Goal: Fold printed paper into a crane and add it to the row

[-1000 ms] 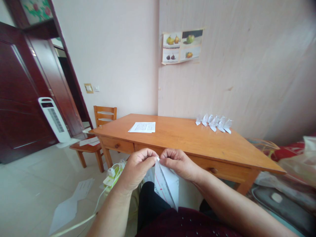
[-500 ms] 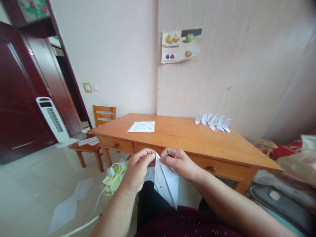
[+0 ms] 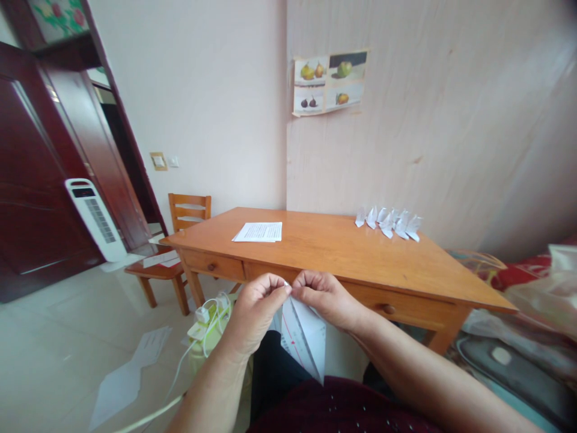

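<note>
Pinching the top point of a narrow, folded white paper piece with faint print, a red line and a small red star (image 3: pixel 304 343), the left hand (image 3: pixel 252 310) and right hand (image 3: pixel 328 302) meet nearly thumb to thumb. On each, thumb and forefinger press together on the paper and the other fingers curl inward (their tips are mostly hidden). The paper hangs below the hands, in front of the front edge of an orange-brown wooden desk (image 3: pixel 315 243), its lower point down by a dark maroon garment (image 3: pixel 342 409). On the desk, a small stack of white printed sheets (image 3: pixel 258 232) lies toward the left edge, while a cluster of small, upright-pointed white folded-paper pieces (image 3: pixel 387 224) stands along the back edge, near the back right corner
</note>
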Motion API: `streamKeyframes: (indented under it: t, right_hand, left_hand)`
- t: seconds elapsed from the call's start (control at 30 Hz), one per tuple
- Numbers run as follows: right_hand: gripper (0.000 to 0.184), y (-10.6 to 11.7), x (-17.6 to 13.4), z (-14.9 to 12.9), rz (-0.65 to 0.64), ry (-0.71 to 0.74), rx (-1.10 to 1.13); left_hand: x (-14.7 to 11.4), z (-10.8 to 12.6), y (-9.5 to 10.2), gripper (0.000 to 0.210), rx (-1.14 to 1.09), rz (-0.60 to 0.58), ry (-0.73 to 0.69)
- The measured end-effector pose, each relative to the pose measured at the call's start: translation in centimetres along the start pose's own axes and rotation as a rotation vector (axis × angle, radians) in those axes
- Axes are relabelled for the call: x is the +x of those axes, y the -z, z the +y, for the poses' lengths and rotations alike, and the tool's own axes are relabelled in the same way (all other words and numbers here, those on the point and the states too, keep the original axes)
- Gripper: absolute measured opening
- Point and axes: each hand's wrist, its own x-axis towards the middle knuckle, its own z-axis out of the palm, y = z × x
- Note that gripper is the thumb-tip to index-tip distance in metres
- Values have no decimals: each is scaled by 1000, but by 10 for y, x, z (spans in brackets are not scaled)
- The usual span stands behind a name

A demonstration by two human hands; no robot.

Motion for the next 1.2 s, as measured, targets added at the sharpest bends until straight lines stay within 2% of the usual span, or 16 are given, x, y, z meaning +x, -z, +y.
streamKeyframes:
  t: [0.4, 0.7, 0.8, 0.93, 1.2]
  right_hand:
    - [26, -1, 0, 2, -7, 14, -6]
    - [27, -1, 2, 6, 11, -14, 31]
    - [29, 1, 2, 8, 23, -17, 41]
    - [30, 2, 1, 8, 16, -2, 29]
    - [36, 2, 2, 6, 16, 4, 22]
  left_hand:
    - [2, 0, -1, 22, 32, 26, -19]
    - [4, 2, -8, 28, -169, 79, 5]
    - [3, 3, -9, 31, -209, 62, 21]
    - [0, 2, -9, 24, -163, 30, 22]
    - [2, -3, -9, 24, -65, 50, -17]
